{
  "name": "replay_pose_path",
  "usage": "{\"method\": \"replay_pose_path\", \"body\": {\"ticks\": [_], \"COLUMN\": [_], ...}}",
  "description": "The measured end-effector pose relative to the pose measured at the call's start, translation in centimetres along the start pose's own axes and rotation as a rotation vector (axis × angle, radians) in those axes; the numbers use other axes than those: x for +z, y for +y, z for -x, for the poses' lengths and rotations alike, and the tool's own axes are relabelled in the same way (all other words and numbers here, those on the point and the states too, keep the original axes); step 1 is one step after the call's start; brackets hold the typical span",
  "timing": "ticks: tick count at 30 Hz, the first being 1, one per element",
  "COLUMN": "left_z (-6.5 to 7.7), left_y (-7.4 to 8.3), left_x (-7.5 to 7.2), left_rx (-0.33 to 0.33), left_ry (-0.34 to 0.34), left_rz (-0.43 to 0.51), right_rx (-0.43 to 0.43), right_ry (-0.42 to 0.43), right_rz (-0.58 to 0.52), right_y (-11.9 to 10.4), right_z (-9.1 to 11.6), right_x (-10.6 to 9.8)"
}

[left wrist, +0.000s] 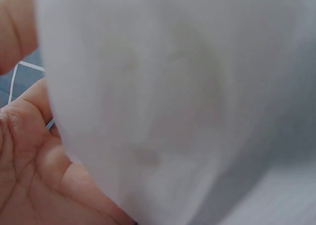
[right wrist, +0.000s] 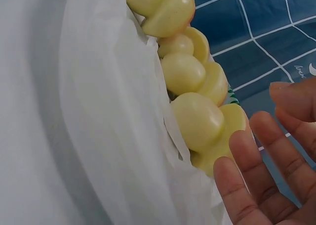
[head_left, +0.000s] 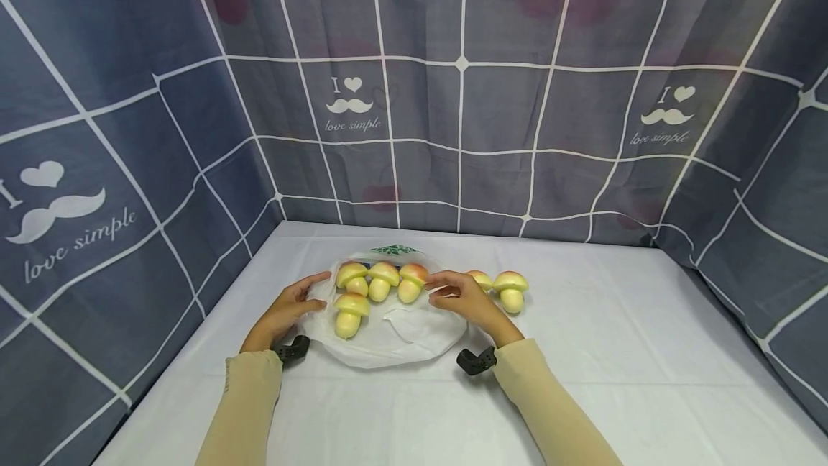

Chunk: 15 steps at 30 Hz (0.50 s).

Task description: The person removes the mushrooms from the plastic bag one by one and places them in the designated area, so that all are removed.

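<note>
Standing here, I see two beige sleeves (head_left: pixel 249 405) over the white table (head_left: pixel 614 365), a black wrist device (head_left: pixel 476 362) on each arm. Next out, a thin white bag (head_left: pixel 382 351): looks very light, limp, a bit slippery, best held by its rim on both sides. Left hand (head_left: pixel 287 309) at the bag's left edge, thumb and fingers apart; can't tell how firmly it touches. Right hand (head_left: pixel 471 300) at the bag's right side, fingers loosely spread, gripping nothing. Between the hands, the front mushroom (head_left: pixel 350 313) lies at the bag; behind it, a row of three mushrooms (head_left: pixel 383 280), yellow, reddish on top. Probably smooth moulded pieces, stiff, fairly light, not fragile; hold by stem or cap rim. Right of the right hand, a pair of mushrooms (head_left: pixel 511 282) sits on the table off the bag, one partly hidden; only the head view has these. Left wrist view: mostly blurred bag, but the palm shows. Right wrist view adds the bag's edge standing as a low wall before the stems, fingertips near the end mushroom, contact unclear. Farther, green print (head_left: pixel 393 250) on the bag, then the grid curtain (head_left: pixel 504 106)
</note>
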State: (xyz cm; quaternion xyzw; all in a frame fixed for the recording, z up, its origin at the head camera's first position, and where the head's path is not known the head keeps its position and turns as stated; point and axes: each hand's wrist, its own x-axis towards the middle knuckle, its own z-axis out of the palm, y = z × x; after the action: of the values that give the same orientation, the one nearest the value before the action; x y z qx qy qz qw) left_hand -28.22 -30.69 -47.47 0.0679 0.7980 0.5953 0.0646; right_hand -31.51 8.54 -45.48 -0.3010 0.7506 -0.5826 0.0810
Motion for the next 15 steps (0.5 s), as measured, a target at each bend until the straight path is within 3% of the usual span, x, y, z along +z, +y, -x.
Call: {"method": "replay_pose_path", "body": {"ticks": [15], "left_z": [0.2], "left_y": [0.0], "left_x": [0.0], "left_rx": [0.005], "left_ry": [0.0], "left_rz": [0.002], "right_rx": [-0.044], "right_ry": [-0.056], "right_rz": [0.027], "right_y": [-0.2], "right_z": [-2.2], "right_x": [1.7]}}
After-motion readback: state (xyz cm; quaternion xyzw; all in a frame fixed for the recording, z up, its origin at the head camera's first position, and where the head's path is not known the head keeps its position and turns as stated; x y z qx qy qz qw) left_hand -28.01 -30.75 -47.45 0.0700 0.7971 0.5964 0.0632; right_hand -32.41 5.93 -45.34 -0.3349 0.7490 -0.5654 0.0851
